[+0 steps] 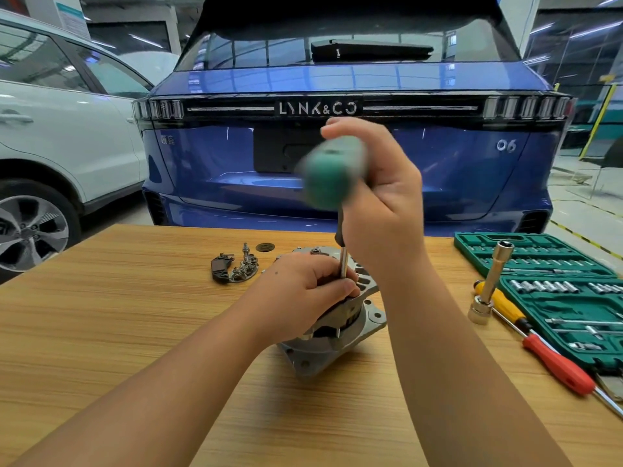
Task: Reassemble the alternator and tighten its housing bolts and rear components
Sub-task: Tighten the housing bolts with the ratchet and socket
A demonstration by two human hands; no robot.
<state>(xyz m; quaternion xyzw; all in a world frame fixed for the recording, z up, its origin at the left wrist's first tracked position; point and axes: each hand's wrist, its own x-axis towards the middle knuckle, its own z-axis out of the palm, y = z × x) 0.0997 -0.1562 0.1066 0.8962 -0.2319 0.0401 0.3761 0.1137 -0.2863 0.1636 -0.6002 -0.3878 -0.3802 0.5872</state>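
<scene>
The silver alternator (350,326) stands on the wooden table (135,315), rear housing up. My left hand (296,294) rests on top of the housing and pinches the steel shaft of a green-handled screwdriver (332,173) near its tip. My right hand (381,200) grips the blurred green handle above, holding the tool upright over a housing bolt. The tip is hidden by my fingers. A black rectifier piece with metal parts (234,269) lies behind the alternator to the left, beside a small dark round part (265,247).
A green socket set case (556,291) lies open at the right. A long socket on an extension (490,281) leans on it, with a yellow-handled screwdriver (505,303) and a red-handled screwdriver (556,362) beside it. A blue car (438,156) stands behind the table, a white car (60,136) at left.
</scene>
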